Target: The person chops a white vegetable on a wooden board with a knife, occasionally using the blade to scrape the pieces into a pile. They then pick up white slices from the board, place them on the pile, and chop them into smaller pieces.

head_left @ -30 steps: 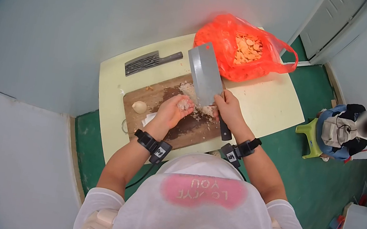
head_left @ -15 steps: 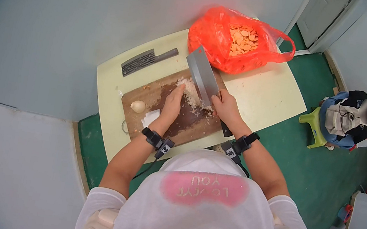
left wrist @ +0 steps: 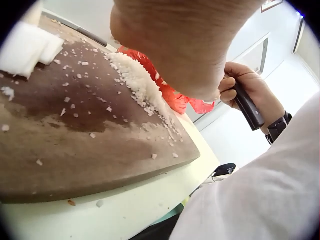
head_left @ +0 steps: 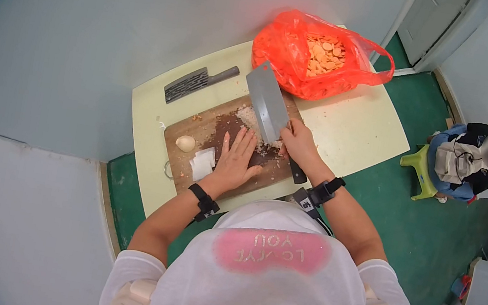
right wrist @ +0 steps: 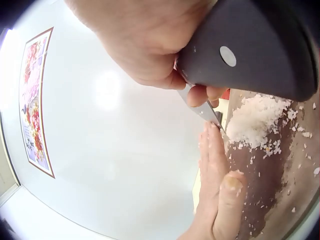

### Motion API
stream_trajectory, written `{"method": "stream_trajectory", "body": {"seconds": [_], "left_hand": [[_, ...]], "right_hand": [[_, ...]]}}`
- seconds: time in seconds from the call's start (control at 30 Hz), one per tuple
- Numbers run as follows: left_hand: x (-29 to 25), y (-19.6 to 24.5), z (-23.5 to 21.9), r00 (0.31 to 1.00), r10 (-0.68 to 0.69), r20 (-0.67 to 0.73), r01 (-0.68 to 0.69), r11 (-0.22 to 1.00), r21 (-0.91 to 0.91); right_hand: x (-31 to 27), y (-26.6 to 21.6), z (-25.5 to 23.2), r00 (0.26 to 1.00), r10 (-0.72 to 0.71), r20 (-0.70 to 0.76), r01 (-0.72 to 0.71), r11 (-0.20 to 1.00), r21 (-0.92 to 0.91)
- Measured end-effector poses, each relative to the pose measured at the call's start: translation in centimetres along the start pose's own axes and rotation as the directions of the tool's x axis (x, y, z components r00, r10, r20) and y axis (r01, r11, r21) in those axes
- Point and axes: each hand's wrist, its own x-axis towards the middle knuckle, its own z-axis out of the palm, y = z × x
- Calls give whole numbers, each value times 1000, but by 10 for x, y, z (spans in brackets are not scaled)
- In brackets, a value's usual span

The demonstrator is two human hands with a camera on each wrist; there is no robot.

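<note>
My right hand (head_left: pixel 301 144) grips the black handle (right wrist: pixel 240 55) of a wide cleaver (head_left: pixel 267 104), its blade over the far side of the wooden cutting board (head_left: pixel 266 175). Finely chopped white bits (left wrist: pixel 137 80) lie heaped by the blade and scattered over the dark wet wood. Over the board's middle, my left hand (head_left: pixel 235 162) has its fingers straight and spread, holding nothing. White crumbs cling to its thumb in the right wrist view, where its fingertips appear close to the blade. White slices (head_left: pixel 202 163) lie left of this hand, beside a pale round peeled bulb (head_left: pixel 185 143).
A second, dark patterned cleaver (head_left: pixel 191 85) lies on the pale yellow table (head_left: pixel 355 135) behind the board. At the back, a red plastic bag (head_left: pixel 283 63) holds orange slices (head_left: pixel 326 56). To the right a person (head_left: pixel 463 158) sits on a green stool (head_left: pixel 418 170).
The left hand, earlier cupped with white bits near the blade, first turned edge-on beside the heap, then flattened out with fingers spread nearer me. The right hand keeps its hold on the cleaver.
</note>
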Motion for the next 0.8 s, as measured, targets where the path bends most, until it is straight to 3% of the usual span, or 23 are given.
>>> {"method": "stream_trajectory", "body": {"seconds": [0.13,0.2,0.23,0.3,0.43,0.47,0.53,0.6,0.67,0.73,0.77,0.8], "left_hand": [[3,-8,9,992,-16,-125,16,1000,4],[2,-19,7,988,-66,-137,55,995,-79],[4,-18,7,954,-85,-289,58,993,-100],[6,-19,-2,963,-147,-228,116,983,-145],[11,-14,-19,950,-306,-69,276,921,-275],[10,-13,-18,949,-307,-69,278,920,-275],[3,-9,-15,890,-392,-231,251,846,-470],[-5,-14,-10,884,-367,-290,217,871,-441],[-14,-24,-2,871,-353,-342,199,890,-411],[-19,-35,-2,924,-118,-364,59,984,-170],[-20,-36,-5,924,-141,-357,85,982,-168],[-13,-25,-17,947,-277,-162,217,924,-315]], "right_hand": [[1,0,1,1000,-11,14,12,996,-83],[1,9,1,981,-196,1,187,934,-304],[-1,11,0,981,-195,12,189,934,-305],[-6,11,-2,964,-249,91,262,834,-485],[-15,16,2,959,-211,191,282,777,-563],[-16,18,3,951,-196,238,302,744,-596],[-17,27,4,942,-180,284,325,711,-623],[-16,37,1,906,-265,330,419,674,-608],[-17,38,-2,923,-247,295,383,662,-644],[-19,40,-3,935,-224,277,355,651,-672],[-17,41,-4,945,-219,245,328,641,-694],[-16,44,-4,953,-215,213,301,630,-715]]}}
